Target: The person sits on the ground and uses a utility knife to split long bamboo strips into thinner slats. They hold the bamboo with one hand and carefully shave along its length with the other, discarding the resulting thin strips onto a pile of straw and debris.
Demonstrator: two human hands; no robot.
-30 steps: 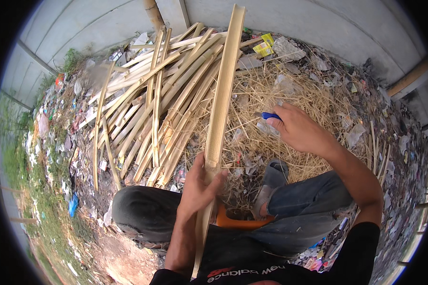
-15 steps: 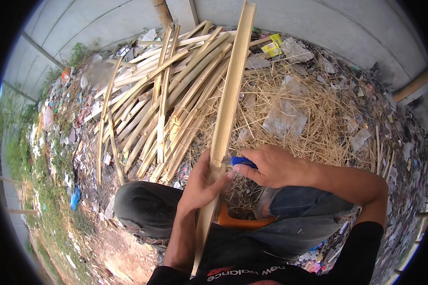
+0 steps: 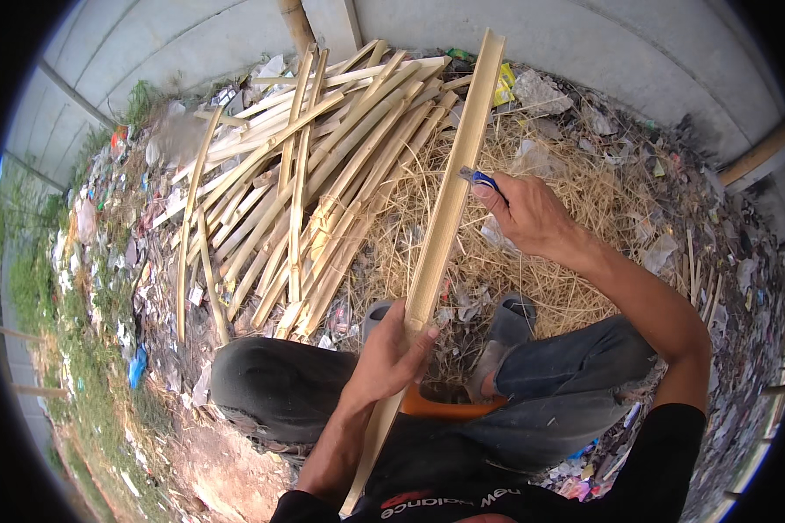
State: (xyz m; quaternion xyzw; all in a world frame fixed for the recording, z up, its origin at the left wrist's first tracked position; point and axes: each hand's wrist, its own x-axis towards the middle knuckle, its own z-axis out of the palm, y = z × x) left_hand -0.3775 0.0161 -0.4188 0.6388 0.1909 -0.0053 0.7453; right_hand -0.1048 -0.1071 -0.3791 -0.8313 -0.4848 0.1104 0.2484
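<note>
A long split bamboo strip, hollow side up, slants from my lap up toward the far wall. My left hand is wrapped round its lower part, thumb on the right edge. In my right hand is a utility knife with a blue handle, gripped in closed fingers. The knife's grey tip is at the strip's right edge, well above my left hand; whether the blade touches the bamboo I cannot tell.
Split bamboo strips lie in a loose pile to the left. Straw-like shavings cover the ground to the right. A concrete wall closes off the far side. An orange seat shows between my legs, and litter is strewn all round.
My right hand has moved with the knife up along the strip, away from my left hand. The strip's far end has swung right and come nearer; my left hand has shifted slightly right and down.
</note>
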